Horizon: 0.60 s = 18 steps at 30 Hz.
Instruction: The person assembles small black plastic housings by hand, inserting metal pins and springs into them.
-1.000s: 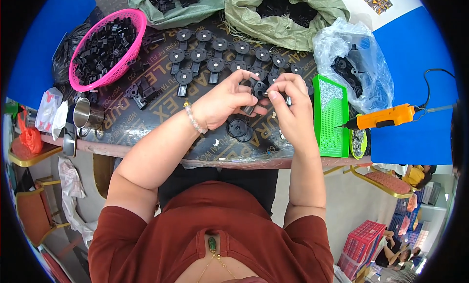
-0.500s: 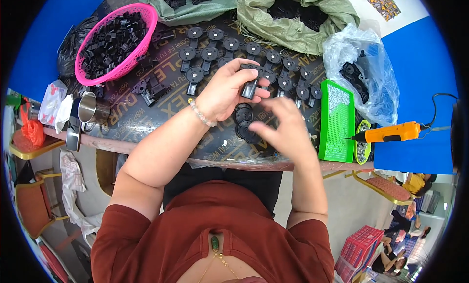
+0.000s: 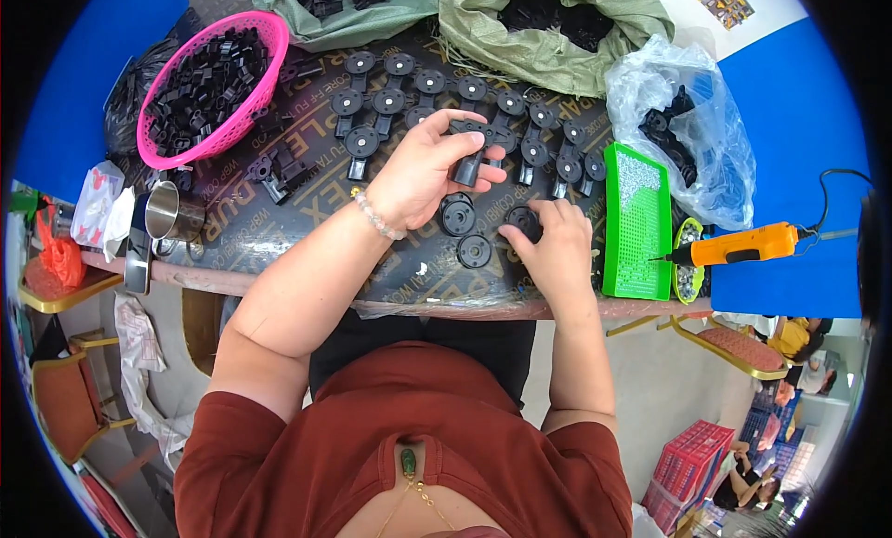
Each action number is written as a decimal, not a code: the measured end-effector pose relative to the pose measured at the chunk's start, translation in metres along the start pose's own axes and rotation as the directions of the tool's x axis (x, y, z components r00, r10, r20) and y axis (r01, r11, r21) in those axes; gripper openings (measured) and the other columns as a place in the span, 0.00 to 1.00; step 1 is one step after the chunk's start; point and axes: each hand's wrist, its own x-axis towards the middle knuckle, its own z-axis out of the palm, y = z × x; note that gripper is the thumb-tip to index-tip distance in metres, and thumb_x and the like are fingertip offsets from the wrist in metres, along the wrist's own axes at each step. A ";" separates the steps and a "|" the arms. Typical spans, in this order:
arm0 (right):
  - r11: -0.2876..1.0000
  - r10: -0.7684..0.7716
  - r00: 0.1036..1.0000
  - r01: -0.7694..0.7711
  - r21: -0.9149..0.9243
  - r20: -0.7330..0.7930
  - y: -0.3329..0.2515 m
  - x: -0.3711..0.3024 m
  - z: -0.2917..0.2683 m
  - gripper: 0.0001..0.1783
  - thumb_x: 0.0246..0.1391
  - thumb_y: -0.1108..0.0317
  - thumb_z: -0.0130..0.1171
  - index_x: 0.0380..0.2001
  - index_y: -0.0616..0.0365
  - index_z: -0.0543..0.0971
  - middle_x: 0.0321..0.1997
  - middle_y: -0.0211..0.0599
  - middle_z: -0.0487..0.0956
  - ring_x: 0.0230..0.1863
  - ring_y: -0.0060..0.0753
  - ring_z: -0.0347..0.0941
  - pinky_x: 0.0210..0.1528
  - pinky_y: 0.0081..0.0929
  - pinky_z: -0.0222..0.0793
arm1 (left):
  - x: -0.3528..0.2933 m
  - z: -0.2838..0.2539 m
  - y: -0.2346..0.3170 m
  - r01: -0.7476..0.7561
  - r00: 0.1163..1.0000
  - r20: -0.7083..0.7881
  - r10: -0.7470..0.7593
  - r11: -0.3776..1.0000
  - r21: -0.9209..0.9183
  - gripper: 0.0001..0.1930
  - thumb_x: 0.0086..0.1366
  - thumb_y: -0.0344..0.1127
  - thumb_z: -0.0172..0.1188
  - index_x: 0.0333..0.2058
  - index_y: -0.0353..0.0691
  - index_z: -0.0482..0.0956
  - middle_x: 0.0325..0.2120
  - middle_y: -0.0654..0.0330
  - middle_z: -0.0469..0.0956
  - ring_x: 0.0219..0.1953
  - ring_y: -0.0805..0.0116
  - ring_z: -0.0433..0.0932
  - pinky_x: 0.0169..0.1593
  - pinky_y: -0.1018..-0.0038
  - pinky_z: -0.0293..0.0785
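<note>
My left hand [image 3: 429, 166] is closed around a black plastic part with a short tube-like stem [image 3: 468, 170], held above the table. My right hand [image 3: 557, 245] rests low over the table, thumb and fingers on either side of a round black disc [image 3: 524, 221]. Left of that disc lie two more pieces, a black round cap [image 3: 457, 216] and, nearer me, another black cap [image 3: 474, 252]. Beyond my hands stand rows of assembled black parts, each a round head with a pale centre and a stem, such as this black part [image 3: 361, 142].
A pink basket [image 3: 281, 50] of small black parts stands far left, near a metal mug [image 3: 163, 211]. Sacks of black parts, one a green sack [image 3: 641, 18], line the back. To the right are a green tray [image 3: 610, 231], a plastic bag [image 3: 734, 138] and an orange electric screwdriver [image 3: 743, 248].
My right hand, blurred before near the two caps, has moved right and down onto the table at a third disc. My left hand still holds the stemmed part.
</note>
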 end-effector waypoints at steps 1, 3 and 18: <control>1.000 0.006 0.999 -0.005 -0.023 0.044 0.006 0.000 -0.001 0.30 0.41 0.53 0.77 0.45 0.59 0.81 0.42 0.42 0.79 0.46 0.49 0.74 0.50 0.45 0.67 | -0.001 0.002 -0.001 -0.002 1.000 -0.004 0.002 1.000 0.013 0.18 0.74 0.34 0.54 0.59 0.39 0.70 0.46 0.49 0.83 0.42 0.61 0.86 0.44 0.67 0.83; 0.999 0.027 0.997 -0.026 -0.020 0.079 0.008 0.003 -0.012 0.32 0.40 0.53 0.78 0.47 0.58 0.82 0.44 0.40 0.79 0.50 0.47 0.73 0.54 0.44 0.65 | -0.001 0.000 -0.003 -0.001 1.000 -0.014 0.001 1.000 0.029 0.18 0.75 0.35 0.53 0.60 0.39 0.69 0.47 0.48 0.82 0.43 0.60 0.86 0.46 0.66 0.83; 0.919 -0.202 0.961 0.253 0.303 -0.191 -0.018 0.066 -0.030 0.27 0.40 0.56 0.78 0.43 0.57 0.83 0.47 0.38 0.79 0.52 0.45 0.72 0.57 0.41 0.63 | 0.002 -0.002 -0.014 0.060 0.996 0.074 -0.053 0.993 -0.100 0.16 0.77 0.35 0.45 0.58 0.40 0.73 0.48 0.55 0.81 0.45 0.65 0.83 0.49 0.63 0.83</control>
